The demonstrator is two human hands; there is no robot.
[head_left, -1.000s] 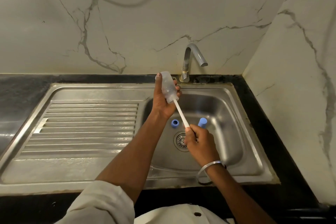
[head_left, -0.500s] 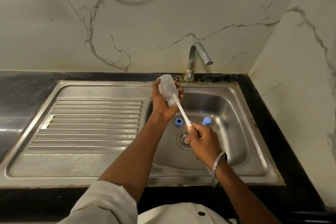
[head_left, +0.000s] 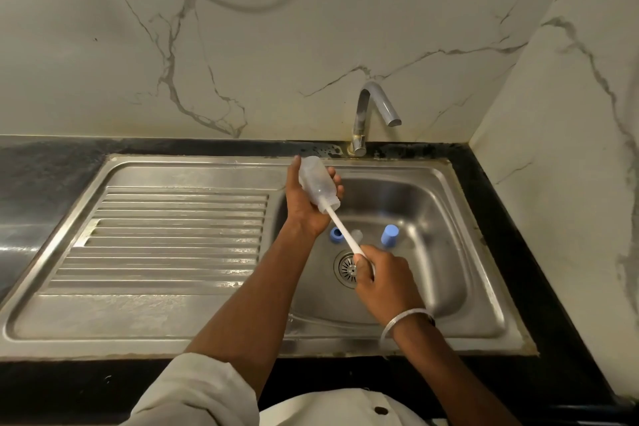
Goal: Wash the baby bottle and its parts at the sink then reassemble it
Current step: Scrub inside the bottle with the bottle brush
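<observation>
My left hand [head_left: 307,204] grips a clear baby bottle [head_left: 317,183] tilted over the sink basin [head_left: 432,218], mouth pointing down toward me. A white bottle brush [head_left: 342,230] runs into the bottle's mouth, its head hidden inside. My right hand [head_left: 383,275] grips the brush handle's lower end above the drain [head_left: 345,268]. On the basin floor lie a blue ring [head_left: 336,235], a clear nipple [head_left: 358,236] partly behind the brush handle, and a blue cap [head_left: 389,236].
A steel tap [head_left: 371,114] stands behind the basin, with no water running. The ribbed drainboard [head_left: 166,239] lies to the left, black counter [head_left: 41,166] beyond it. A marble wall [head_left: 570,166] closes in on the right.
The brush handle shows a little longer outside the bottle than before, and my right hand sits slightly further from the bottle. My head has shifted, moving the whole scene a little.
</observation>
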